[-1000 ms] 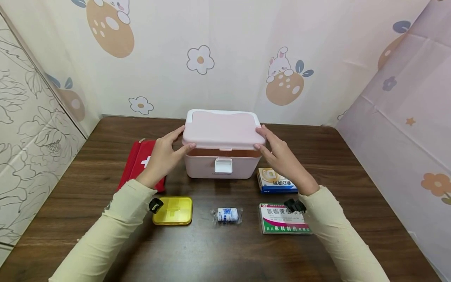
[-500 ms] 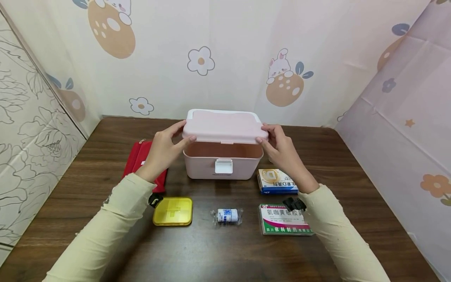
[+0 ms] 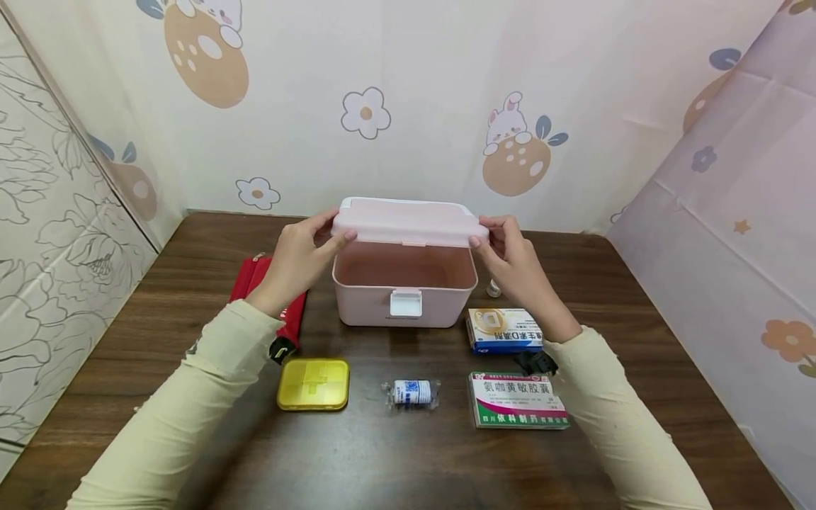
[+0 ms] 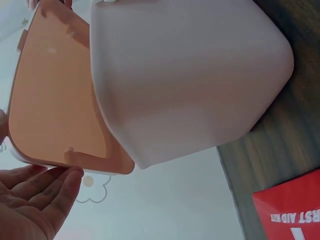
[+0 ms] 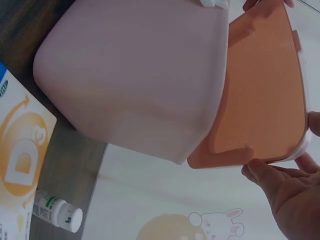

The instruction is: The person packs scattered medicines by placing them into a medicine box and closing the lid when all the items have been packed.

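Observation:
A pink storage box (image 3: 363,306) with a white latch (image 3: 406,303) stands at the table's middle, its lid (image 3: 408,221) tilted up and back. My left hand (image 3: 299,262) grips the lid's left end, thumb at the front edge and fingers along the side. At the lid's right end, my right hand (image 3: 513,258) holds it the same way. Both wrist views show the lid's underside (image 4: 55,85), orange-looking, with fingertips at its rim. The part of the box's inside that shows holds nothing.
Left of the box lie a red first aid pouch (image 3: 293,319) and a yellow pill case (image 3: 313,384). A wrapped bandage roll (image 3: 412,392) lies in front. On the right are a vitamin D box (image 3: 503,331), a green-and-white capsule box (image 3: 518,401) and a small white-capped bottle (image 5: 57,210).
Both hands have raised the lid's front edge and tipped it backward, so the gap has widened and the box's inside shows. The bottle behind the right hand has come into view.

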A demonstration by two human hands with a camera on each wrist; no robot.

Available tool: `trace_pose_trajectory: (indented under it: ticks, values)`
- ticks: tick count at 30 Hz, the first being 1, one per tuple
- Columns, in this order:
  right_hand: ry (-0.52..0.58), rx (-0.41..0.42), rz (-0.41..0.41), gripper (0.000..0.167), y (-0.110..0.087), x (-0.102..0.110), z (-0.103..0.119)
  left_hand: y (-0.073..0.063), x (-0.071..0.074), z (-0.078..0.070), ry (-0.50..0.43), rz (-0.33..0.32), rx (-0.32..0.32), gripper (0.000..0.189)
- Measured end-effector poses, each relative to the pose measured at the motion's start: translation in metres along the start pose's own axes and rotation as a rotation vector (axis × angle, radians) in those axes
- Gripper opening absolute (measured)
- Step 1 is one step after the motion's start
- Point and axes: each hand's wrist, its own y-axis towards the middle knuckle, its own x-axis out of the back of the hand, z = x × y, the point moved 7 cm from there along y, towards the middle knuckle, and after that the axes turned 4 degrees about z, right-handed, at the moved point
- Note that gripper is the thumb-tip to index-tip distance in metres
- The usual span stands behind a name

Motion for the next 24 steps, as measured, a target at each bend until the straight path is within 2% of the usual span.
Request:
trace_pose_trajectory:
  ticks: [9,17,21,24]
  values:
    - [0.063,0.007,0.016,0.039,0.007,0.007,0.004,0.012,0.006,-0.003,-0.009,0.007,0.013,0.058]
    - [0.093,-0.014,-0.013,0.041,0.014,0.011,0.002,0.018,0.010,-0.001,-0.049,0.054,0.069,0.063]
    - [0.111,-0.037,-0.032,0.042,0.017,0.013,0.002,0.020,0.011,-0.002,-0.061,0.078,0.063,0.061]
    - [0.165,-0.061,-0.052,0.045,0.019,0.014,0.002,0.021,0.012,-0.003,-0.083,0.085,0.055,0.058]
